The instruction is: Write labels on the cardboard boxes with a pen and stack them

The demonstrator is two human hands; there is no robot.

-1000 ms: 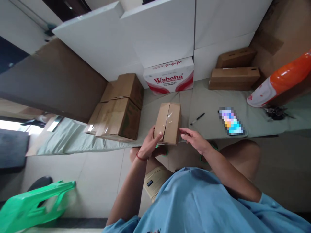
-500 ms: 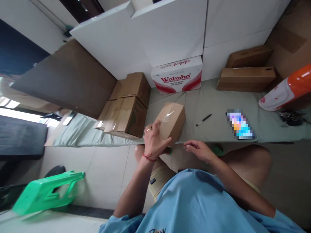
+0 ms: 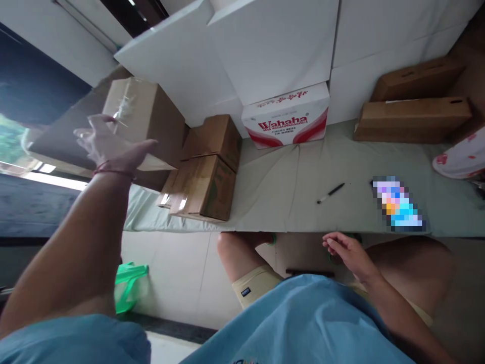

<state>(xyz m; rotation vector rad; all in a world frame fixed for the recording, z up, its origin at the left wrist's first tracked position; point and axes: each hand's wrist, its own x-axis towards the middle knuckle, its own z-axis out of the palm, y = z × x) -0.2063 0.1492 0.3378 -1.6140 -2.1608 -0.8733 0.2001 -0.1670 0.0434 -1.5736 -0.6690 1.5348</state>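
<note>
A taped cardboard box (image 3: 164, 119) is held up at the far left, above the stacked cardboard boxes (image 3: 222, 184). My left hand (image 3: 117, 141), with a red string on its wrist, grips the box's near side with fingers spread and thumb along its lower edge; motion blurs the fingertips. Low in front of the table edge hangs my right hand (image 3: 350, 253), its fingers loosely bent and nothing in them. Beyond it on the green-grey cloth (image 3: 280, 197) lie a black-and-white pen (image 3: 330, 193) and a phone (image 3: 397, 202) with a pixelated screen.
A white-and-red Wahaba-style water carton (image 3: 286, 121) stands against white panels (image 3: 280, 45). Brown cartons (image 3: 411, 119) lie at the back right beside a white cylindrical object (image 3: 458, 156). A green plastic stool (image 3: 131, 288) is on the floor at left.
My left hand has carried the cardboard box up and left from the table's middle to above the left side. My right hand stays near the table edge. The view has shifted slightly.
</note>
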